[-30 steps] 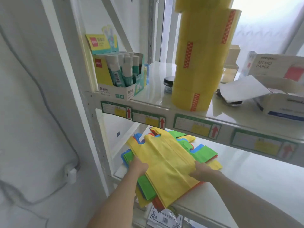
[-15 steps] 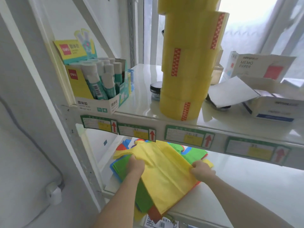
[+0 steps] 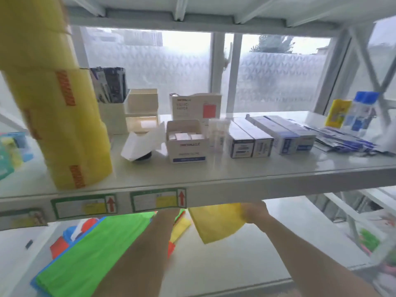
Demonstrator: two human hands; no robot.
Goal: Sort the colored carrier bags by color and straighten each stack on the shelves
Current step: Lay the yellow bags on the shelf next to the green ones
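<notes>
I am lifting the yellow bag (image 3: pixel 216 221) clear to start its own color stack.
My right hand (image 3: pixel 255 212) is gripping it at about five o'clock of center, beside the green-topped pile (image 3: pixel 96 251) at seven; my left hand is hiding behind the shelf edge (image 3: pixel 278 187), so I cannot tell its grip.

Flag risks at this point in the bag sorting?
The right hand grips the yellow bag right under the upper shelf's edge, so the far end is hidden and could snag. The left hand is hidden there too. The green bag overhangs the lower shelf's front and might slide off.
</notes>
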